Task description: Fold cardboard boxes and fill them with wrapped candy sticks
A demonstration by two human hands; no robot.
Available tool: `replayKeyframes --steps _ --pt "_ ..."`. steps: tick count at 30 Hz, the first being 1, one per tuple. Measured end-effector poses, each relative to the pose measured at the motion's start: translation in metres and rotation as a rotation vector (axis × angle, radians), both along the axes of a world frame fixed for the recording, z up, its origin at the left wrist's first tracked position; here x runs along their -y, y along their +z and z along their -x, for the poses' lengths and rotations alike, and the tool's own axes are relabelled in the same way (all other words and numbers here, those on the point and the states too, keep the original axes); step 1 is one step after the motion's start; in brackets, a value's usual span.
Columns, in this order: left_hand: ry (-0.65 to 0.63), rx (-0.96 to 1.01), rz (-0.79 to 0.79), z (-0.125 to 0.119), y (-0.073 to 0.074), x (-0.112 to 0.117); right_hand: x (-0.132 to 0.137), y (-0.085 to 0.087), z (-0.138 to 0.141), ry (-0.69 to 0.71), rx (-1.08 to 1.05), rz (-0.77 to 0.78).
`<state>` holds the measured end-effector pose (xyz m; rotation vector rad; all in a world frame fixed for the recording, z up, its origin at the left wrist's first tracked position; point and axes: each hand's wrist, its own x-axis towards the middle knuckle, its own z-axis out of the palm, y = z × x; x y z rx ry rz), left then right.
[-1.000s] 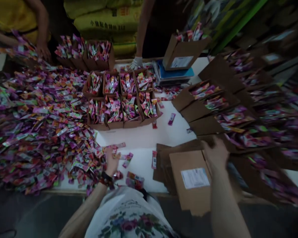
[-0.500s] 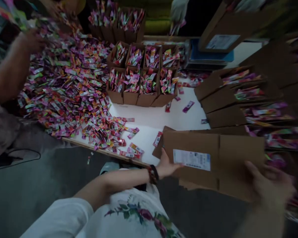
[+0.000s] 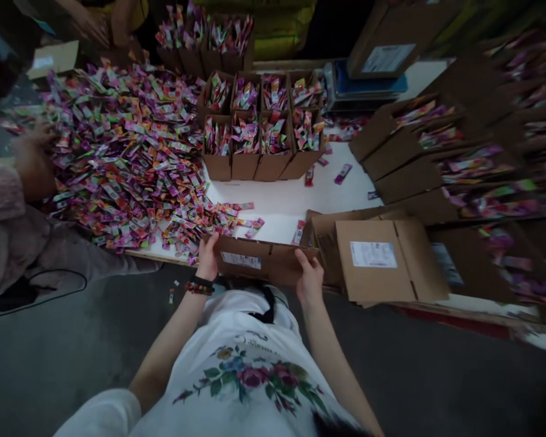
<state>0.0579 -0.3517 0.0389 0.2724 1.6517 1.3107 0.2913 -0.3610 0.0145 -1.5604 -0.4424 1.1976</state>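
A folded cardboard box with a white label is held in front of my body, its long face tipped steeply. My left hand grips its left end, fingers behind and thumb on the near side. At the other end my right hand grips the same box. Just to the right lie more flattened cardboard boxes, the top one bearing a white label. Beyond the held box, a few small wrapped sachets lie on the white tabletop.
A wide heap of colourful sachets covers the table's left. Filled open cartons stand in rows at the back, with more filled cartons on the right. Another person's hand rests at the heap's left edge. A blue-topped stack supports an upright carton.
Both hands have moved left, now holding one box in front of my body. Flattened boxes lie on the table at right. The co-worker's arm at left has shifted lower.
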Motion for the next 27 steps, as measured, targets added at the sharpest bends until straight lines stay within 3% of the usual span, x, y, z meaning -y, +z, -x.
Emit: replayKeyframes --steps 3,8,10,13,15,17,22,25,27 --pt "0.113 0.164 -0.013 0.003 0.001 0.002 -0.004 0.009 0.008 0.001 0.025 0.028" --pt "-0.024 0.034 -0.054 0.023 -0.003 0.004 -0.007 0.015 0.007 0.023 0.179 -0.048" --pt "-0.026 0.0 -0.013 0.033 -0.008 0.006 0.0 0.012 0.008 0.137 0.216 -0.089" --pt "-0.019 -0.092 0.021 0.041 -0.013 0.007 0.017 0.005 0.022 0.437 0.208 -0.114" --pt "-0.103 -0.192 -0.02 0.039 -0.013 0.006 0.03 -0.001 0.041 0.668 0.191 -0.165" --pt "-0.243 -0.319 -0.09 0.035 -0.009 0.005 0.036 -0.01 0.06 0.757 0.189 -0.217" --pt "-0.45 -0.615 -0.26 0.034 0.005 0.006 0.008 -0.04 0.074 0.308 0.284 -0.087" --pt "-0.635 -0.763 -0.231 0.036 0.008 -0.001 -0.022 -0.052 0.064 0.275 0.202 0.004" --pt "-0.786 -0.892 -0.13 0.032 0.005 -0.013 -0.042 -0.05 0.053 0.318 0.116 0.025"
